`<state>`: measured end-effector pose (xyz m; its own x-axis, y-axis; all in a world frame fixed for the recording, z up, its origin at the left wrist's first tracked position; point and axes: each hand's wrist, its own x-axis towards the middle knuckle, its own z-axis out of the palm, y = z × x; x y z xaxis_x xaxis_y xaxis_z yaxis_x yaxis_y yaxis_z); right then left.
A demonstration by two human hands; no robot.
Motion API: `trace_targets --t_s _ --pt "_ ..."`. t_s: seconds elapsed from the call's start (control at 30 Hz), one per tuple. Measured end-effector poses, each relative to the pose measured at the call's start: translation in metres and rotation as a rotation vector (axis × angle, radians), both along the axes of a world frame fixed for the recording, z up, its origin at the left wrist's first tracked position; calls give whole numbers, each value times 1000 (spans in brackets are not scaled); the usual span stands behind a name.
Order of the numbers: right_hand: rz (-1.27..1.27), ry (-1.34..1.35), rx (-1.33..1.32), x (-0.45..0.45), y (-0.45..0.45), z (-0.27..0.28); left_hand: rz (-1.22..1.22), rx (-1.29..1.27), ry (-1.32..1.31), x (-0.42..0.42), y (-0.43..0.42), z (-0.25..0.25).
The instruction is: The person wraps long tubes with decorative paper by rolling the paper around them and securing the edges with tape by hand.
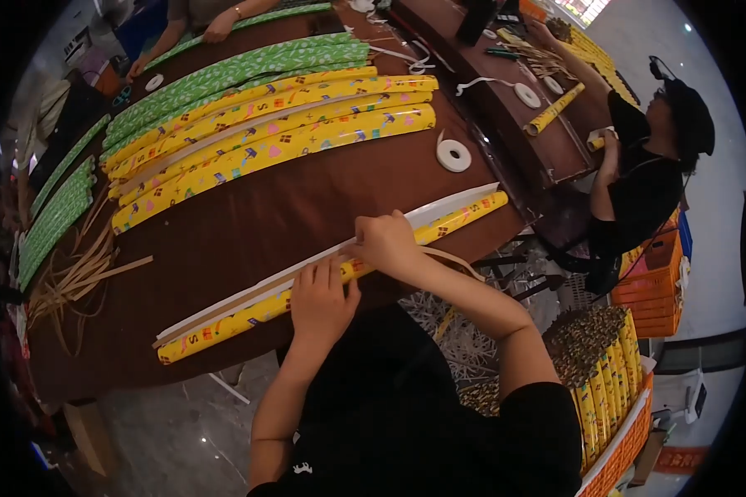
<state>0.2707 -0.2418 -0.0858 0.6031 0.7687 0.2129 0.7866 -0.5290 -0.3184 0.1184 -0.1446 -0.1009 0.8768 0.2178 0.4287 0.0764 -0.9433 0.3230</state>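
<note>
A roll of yellow printed wrapping paper (224,329) lies slantwise along the table's near edge, its white inner edge (448,207) turned up on the far side. A tan strip (249,300) runs along that edge, and a loose tan tail (452,258) comes out behind my right hand. My left hand (319,305) rests on the middle of the roll, fingers stretched over the strip and thumb apart on the near side. Just to its right, my right hand (387,246) is closed in a pinch on the tan strip; its fingertips are partly hidden.
Yellow rolls (273,149) and green rolls (240,79) lie across the brown table (249,232). A white tape roll (453,155) sits at right; loose tan strips (83,282) lie at left. A co-worker (646,166) works at the right table. Orange crates (651,290) stand nearby.
</note>
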Motion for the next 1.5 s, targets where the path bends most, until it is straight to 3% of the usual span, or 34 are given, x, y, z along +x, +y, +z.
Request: trace_targets --t_s 0.17,0.27,0.3,0.37,0.5,0.63,0.77,0.83,0.97,1.5 --pt "-5 -146 -79 1 -3 13 -37 -47 98 -5 1 11" --pt "0 -75 -140 25 -23 22 -70 -5 88 -7 7 7" --pt "-24 74 -257 37 -33 38 -83 0 101 -8 8 6" --pt "32 228 -92 72 -76 45 -95 3 114 -11 9 6" --pt "-97 621 26 123 -156 75 -107 75 100 -13 8 8" --pt "-335 733 115 131 -193 99 -116 121 91 -24 12 5" --pt "-293 633 229 157 -220 33 -137 148 102 -34 16 5" --pt "-335 670 362 148 -212 23 -143 150 96 -35 16 2" --pt "-386 549 366 155 -208 -2 -141 112 119 -35 14 7" --pt "-553 495 62 158 -184 5 -134 106 144 -36 14 1"
